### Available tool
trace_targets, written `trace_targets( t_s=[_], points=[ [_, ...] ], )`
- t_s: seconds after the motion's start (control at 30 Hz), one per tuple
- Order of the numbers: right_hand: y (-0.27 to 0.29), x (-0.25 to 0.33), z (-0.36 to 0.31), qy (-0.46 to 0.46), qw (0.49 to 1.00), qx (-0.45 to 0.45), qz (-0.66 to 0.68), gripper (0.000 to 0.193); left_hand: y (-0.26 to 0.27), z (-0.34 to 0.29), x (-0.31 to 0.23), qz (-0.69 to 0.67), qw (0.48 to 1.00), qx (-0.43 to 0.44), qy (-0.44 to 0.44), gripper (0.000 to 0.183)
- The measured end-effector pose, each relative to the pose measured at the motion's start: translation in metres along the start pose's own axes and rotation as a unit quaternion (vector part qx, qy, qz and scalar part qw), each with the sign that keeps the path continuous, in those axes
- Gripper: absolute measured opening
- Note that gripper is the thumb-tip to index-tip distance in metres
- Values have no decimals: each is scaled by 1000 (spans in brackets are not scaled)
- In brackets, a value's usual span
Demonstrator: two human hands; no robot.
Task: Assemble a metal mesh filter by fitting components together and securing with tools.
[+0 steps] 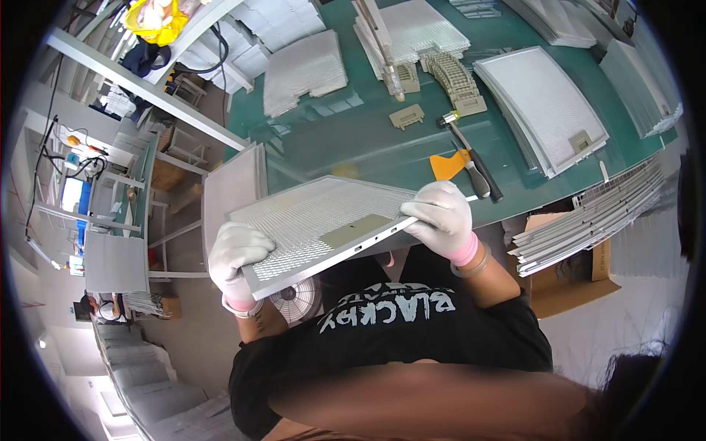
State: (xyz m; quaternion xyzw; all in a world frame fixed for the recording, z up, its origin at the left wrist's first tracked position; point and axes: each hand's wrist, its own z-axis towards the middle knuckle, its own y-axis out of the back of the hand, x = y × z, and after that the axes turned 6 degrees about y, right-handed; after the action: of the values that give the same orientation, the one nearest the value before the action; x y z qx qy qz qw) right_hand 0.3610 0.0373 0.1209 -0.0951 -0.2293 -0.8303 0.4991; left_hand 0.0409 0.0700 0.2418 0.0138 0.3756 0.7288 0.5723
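A framed metal mesh panel (309, 209) is held tilted over the near edge of the green table (294, 158). My left hand (240, 253), in a white glove, is closed round its left near corner. At the right end of its near edge, my right hand (443, 219), also gloved, grips the frame. A beige plastic plate (356, 230) sits in the mesh beside the near rail, which has small slots in its side. Beyond my right hand lie a hammer (471, 151) and an orange-bladed scraper (450, 165).
Finished-looking mesh panels (540, 103) are stacked at the right, with a beige plate on top. A curved row of beige plates (452, 81) and one loose plate (407, 116) lie farther back. Metal strips (588, 213) rest over a cardboard box (573, 294). A fan (296, 300) stands below.
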Motion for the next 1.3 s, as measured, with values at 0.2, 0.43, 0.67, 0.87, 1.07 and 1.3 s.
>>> trace_targets(
  t_s=[0.2,0.43,0.67,0.87,1.07,1.3],
  points=[
    [12,15,34,68,997,3,-46,36,9,-13,25,-70,996,-55,-1,21],
    [16,28,71,128,988,-27,-85,39,5,-21,30,-174,972,-144,65,32],
    [5,12,62,-63,980,-121,147,86,-4,-49,32,-331,851,-269,308,23],
    [-8,1,45,-133,973,-85,166,80,-23,-70,32,-393,816,-216,365,32],
    [-23,-2,17,-245,946,-79,199,77,-34,-93,37,-335,826,-167,423,45],
    [-53,-37,-70,-280,959,15,47,71,-71,-76,50,341,899,104,253,100]
  ],
)
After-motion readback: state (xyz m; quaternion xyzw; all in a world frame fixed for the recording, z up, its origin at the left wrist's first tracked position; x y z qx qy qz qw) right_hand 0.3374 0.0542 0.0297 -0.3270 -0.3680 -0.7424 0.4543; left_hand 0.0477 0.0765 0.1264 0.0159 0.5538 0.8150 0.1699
